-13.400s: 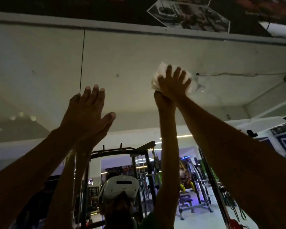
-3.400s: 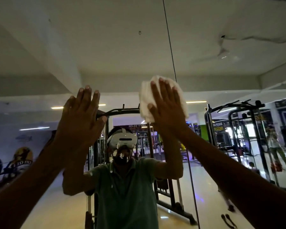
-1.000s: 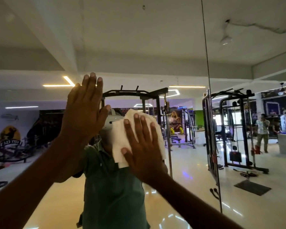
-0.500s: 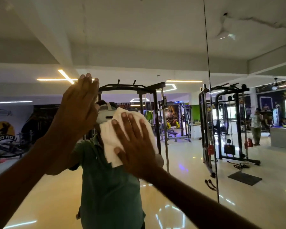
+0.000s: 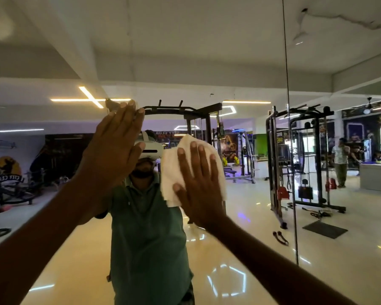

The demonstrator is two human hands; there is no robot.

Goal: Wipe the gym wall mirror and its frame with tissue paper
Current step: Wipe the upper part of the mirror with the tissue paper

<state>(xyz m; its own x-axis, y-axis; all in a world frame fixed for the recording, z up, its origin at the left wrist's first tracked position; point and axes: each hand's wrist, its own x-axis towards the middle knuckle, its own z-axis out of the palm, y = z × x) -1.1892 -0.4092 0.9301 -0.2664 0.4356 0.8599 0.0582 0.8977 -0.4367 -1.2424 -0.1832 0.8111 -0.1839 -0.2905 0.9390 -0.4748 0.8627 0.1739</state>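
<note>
The wall mirror [image 5: 240, 69] fills the whole view. A thin dark vertical seam [image 5: 288, 128] runs down it on the right. My right hand [image 5: 199, 186] lies flat with spread fingers on a folded wad of white tissue paper [image 5: 172, 172] and presses it against the glass at about head height, left of the seam. My left hand [image 5: 117, 148] rests open and flat against the glass just left of the tissue, holding nothing. The mirror's frame is out of view.
The glass reflects a person in a green shirt [image 5: 145, 227] with a white headset, black gym racks [image 5: 299, 159], a glossy floor, ceiling lights and another person [image 5: 340, 164] standing far right.
My right hand and the tissue came down from high on the glass to head height, then slid slightly right over the last second. My left hand stayed flat on the mirror beside them.
</note>
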